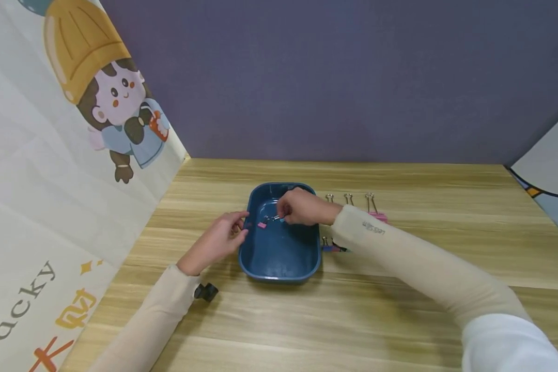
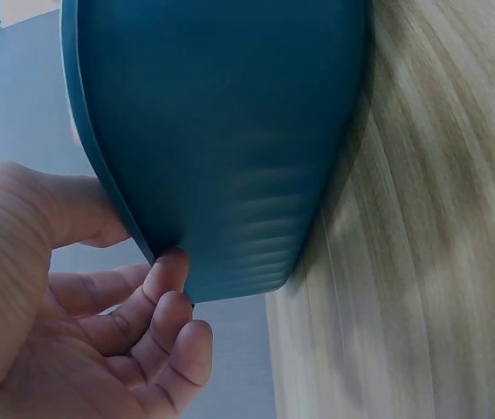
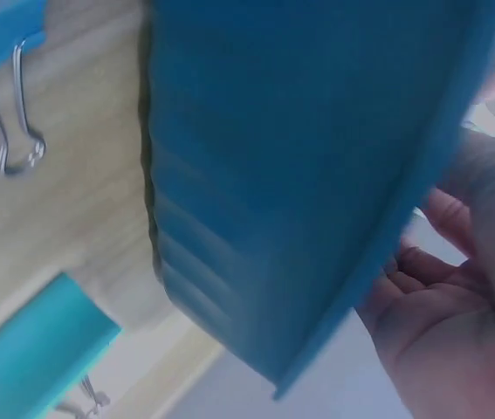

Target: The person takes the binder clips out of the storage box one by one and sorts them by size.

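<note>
A deep blue plastic tray [image 1: 279, 279] stands on the wooden table. At its left rim is my left hand [image 1: 220, 235]; the left wrist view has the thumb over the rim and a fingertip against the outer wall [image 2: 230, 131], holding the edge. My right hand [image 1: 302, 206] reaches into the tray with curled fingers, a small blue binder clip [image 1: 282, 220] pinched at the fingertips. Beside it on the tray floor lies a small pink binder clip [image 1: 262, 225]. The tray wall hides the right fingertips in the right wrist view.
Right of the tray, a larger pink binder clip [image 1: 378, 216] and several others lie partly behind the right forearm. The right wrist view has a blue clip [image 3: 3, 35] and a teal clip [image 3: 42, 349] on the table. A dark panel [image 1: 335, 77] rises at the back.
</note>
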`<state>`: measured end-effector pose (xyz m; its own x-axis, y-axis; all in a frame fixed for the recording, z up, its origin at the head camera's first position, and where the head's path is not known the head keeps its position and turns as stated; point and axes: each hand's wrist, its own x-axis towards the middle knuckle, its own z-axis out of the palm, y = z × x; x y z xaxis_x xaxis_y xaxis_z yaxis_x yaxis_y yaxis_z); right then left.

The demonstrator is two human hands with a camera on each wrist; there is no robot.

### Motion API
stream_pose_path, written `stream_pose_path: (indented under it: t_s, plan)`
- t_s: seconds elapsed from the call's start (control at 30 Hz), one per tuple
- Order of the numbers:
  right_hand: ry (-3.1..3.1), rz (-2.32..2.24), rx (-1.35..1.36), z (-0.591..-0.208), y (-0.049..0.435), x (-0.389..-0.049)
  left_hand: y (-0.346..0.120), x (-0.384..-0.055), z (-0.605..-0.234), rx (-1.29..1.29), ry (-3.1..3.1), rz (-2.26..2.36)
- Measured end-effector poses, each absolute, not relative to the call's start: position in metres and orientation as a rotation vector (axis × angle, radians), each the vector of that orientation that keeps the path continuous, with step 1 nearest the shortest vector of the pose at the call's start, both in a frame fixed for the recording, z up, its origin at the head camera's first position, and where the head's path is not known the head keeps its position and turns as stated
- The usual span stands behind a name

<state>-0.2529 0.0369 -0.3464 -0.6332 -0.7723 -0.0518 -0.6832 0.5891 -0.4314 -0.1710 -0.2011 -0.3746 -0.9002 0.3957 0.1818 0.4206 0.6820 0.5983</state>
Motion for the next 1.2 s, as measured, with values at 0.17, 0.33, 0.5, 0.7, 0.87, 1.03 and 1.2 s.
stream_pose_path:
  t_s: [0.17,0.33,0.5,0.7,0.87,1.03,1.2]
  plan:
    - [2.611,-0.601,-1.203,-0.337,0.048,-0.249,-0.201,-0.171,-0.374,-0.689,-2.853,-1.027]
    - [2.632,-0.638,-1.191,-0.331,0.061,-0.246,-0.201,-0.171,-0.373,-0.673,-2.863,-1.027]
    - [2.664,-0.692,-1.197,-0.328,0.078,-0.242,-0.201,-0.170,-0.373,-0.679,-2.851,-1.015]
    - [2.700,-0.791,-1.185,-0.329,0.106,-0.235,-0.201,-0.171,-0.375,-0.702,-2.836,-1.025]
    - [2.732,-0.815,-1.207,-0.328,0.130,-0.227,-0.200,-0.170,-0.374,-0.709,-2.830,-1.021]
    - [2.744,-0.789,-1.194,-0.331,0.150,-0.219,-0.201,-0.169,-0.374,-0.711,-2.826,-1.016]
    - [2.765,-0.738,-1.204,-0.344,0.168,-0.212,-0.200,-0.170,-0.374,-0.704,-2.841,-1.030]
